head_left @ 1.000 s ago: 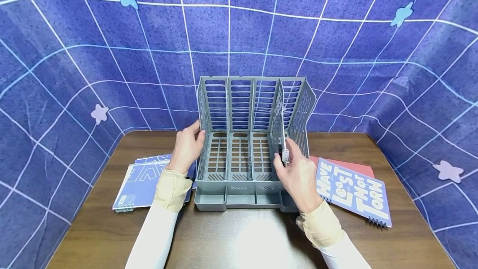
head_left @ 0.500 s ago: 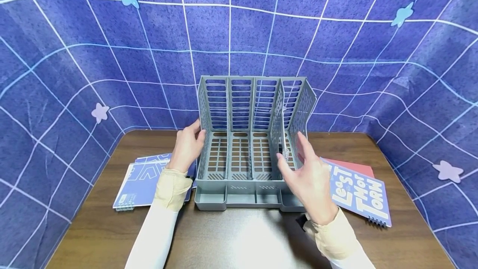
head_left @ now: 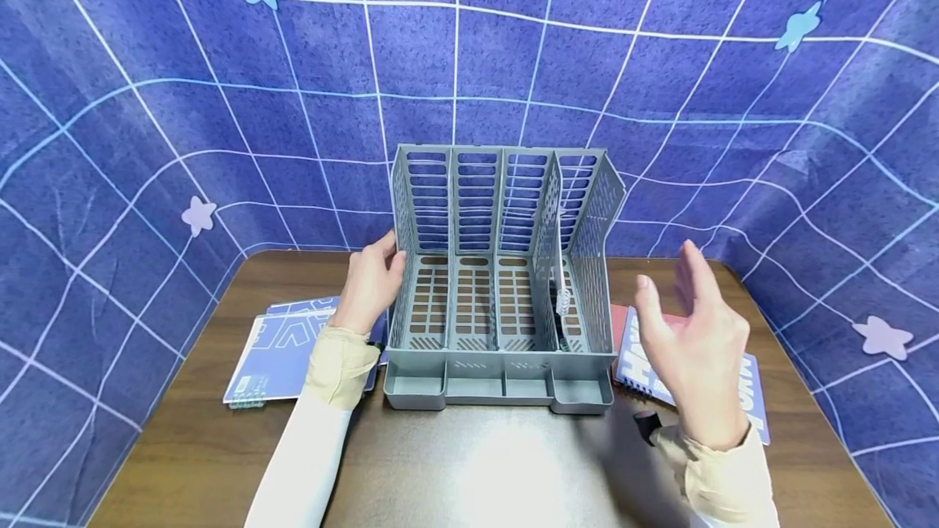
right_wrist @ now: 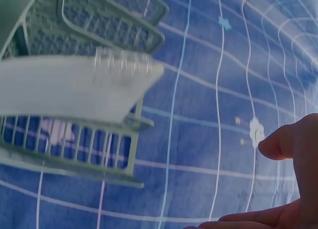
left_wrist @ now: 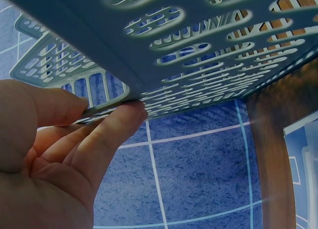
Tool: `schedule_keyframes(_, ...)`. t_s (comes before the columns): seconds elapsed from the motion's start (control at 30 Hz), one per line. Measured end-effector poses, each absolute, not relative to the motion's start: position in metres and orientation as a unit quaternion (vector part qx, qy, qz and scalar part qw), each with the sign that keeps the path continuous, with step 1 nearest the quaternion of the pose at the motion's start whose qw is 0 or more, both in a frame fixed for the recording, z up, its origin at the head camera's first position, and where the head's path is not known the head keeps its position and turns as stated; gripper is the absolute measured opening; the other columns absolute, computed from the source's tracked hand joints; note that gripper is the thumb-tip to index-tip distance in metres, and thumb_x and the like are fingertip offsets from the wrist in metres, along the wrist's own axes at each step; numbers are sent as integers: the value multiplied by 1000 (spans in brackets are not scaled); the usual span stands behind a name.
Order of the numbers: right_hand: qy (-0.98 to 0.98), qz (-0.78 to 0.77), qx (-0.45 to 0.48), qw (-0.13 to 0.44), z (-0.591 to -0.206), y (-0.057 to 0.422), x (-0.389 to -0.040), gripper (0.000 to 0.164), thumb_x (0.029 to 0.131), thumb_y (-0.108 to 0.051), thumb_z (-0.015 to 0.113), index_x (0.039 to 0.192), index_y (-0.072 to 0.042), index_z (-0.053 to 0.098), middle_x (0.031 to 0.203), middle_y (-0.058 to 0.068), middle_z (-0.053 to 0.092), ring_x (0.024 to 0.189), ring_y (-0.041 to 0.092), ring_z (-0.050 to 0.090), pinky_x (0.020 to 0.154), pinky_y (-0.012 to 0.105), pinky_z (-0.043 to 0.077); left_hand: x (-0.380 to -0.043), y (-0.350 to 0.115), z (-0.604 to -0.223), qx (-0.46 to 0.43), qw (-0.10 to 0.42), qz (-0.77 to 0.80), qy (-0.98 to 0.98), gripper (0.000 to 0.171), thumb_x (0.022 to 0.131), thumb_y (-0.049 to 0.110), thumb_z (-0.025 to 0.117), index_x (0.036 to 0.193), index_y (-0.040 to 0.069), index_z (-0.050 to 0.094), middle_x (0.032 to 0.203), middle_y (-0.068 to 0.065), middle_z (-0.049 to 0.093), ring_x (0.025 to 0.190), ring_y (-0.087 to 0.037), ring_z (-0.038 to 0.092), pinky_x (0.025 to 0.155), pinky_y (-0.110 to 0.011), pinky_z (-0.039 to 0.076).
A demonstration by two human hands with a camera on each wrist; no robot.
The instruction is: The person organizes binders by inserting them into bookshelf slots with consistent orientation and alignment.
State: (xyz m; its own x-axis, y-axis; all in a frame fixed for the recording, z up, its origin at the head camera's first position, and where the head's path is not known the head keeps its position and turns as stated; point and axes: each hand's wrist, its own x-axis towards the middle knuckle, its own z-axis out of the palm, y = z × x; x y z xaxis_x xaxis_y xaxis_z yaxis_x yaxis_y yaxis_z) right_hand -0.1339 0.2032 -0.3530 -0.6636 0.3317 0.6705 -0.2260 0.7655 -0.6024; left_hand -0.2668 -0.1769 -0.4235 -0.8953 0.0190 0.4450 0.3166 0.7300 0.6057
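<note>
A grey-green file organizer (head_left: 501,292) with upright slots and small front trays stands on the table. My left hand (head_left: 369,279) holds its left side wall; the left wrist view shows the thumb and fingers pinching the wall's edge (left_wrist: 114,107). In the rightmost slot a thin spiral notebook (head_left: 562,267) stands upright, its pale side and clear coil (right_wrist: 124,60) showing in the right wrist view. To the right of the organizer my right hand (head_left: 693,349) hovers with fingers spread and nothing in it, overlapping a blue notebook (head_left: 645,369) in the head view.
Blue notebooks (head_left: 275,357) lie stacked left of the organizer, partly behind the left forearm. A red notebook (head_left: 620,318) lies under the blue one on the right. Purple cloth (head_left: 469,63) with white lines and stars hangs behind and beside the wooden table (head_left: 257,463).
My right hand has let go of the spiral notebook in the rightmost slot and moved away to the right. The left hand has stayed on the organizer's wall.
</note>
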Motion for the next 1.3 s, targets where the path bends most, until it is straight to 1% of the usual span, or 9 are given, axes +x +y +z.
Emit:
schedule_keyframes(0.17,-858,333,-64,386,-351,221,-136,61,88,-38,68,145,-20,53,129,7,65,108,29,66,93,47,50,-267,-177,-423,-92,213,-354,-906,29,96,15,59,124,18,66,101,-10,74,84,-29,69,74,-50,55)
schedule_keyframes(0.3,-873,330,-82,349,-353,234,-139,64,91,-38,62,150,-19,46,133,11,62,113,35,63,97,51,46,-266,-177,-424,-93,209,-357,-906,32,97,16,57,128,17,65,104,-12,74,85,-29,69,75,-51,55)
schedule_keyframes(0.47,-905,297,-99,288,-360,245,-147,68,96,-39,53,155,-13,34,130,28,59,110,52,56,93,64,40,-266,-178,-424,-88,204,-360,-906,31,97,16,58,126,18,65,103,-11,74,85,-28,69,75,-50,55)
schedule_keyframes(0.6,-922,283,-102,242,-369,253,-154,71,98,-41,48,157,-8,25,125,39,55,106,60,52,90,69,38,-267,-179,-424,-88,204,-358,-907,30,97,16,58,126,18,65,102,-10,74,84,-27,68,75,-49,55)
schedule_keyframes(0.8,-945,259,-96,173,-389,267,-160,79,99,-47,42,158,-2,15,130,41,49,108,62,50,86,71,40,-268,-179,-425,-86,197,-360,-908,29,97,17,58,126,19,65,100,-9,74,82,-25,69,72,-47,56)
schedule_keyframes(0.97,-960,235,-63,143,-407,277,-163,77,99,-42,45,154,5,20,128,42,50,106,63,51,85,70,41,-269,-180,-426,-87,201,-359,-907,34,97,16,58,130,19,64,101,-10,74,83,-27,69,74,-49,55)
schedule_keyframes(1.07,-969,220,-38,110,-416,281,-164,76,98,-38,48,152,9,20,138,42,42,110,63,48,90,70,40,-268,-180,-426,-86,200,-358,-908,34,97,18,58,131,20,63,100,-10,74,82,-26,68,73,-48,55)
schedule_keyframes(1.23,-978,207,22,27,-430,285,-165,87,95,-36,56,150,16,12,151,43,17,134,59,25,107,67,24,-267,-180,-426,-86,197,-360,-908,32,98,19,57,129,20,64,99,-9,74,80,-25,68,72,-47,55)
schedule_keyframes(1.3,-979,200,47,-1,-435,285,-166,94,93,-38,62,149,17,11,151,44,15,137,59,18,109,67,20,-267,-180,-426,-85,199,-362,-907,32,97,18,57,128,20,64,98,-9,74,81,-24,68,73,-47,55)
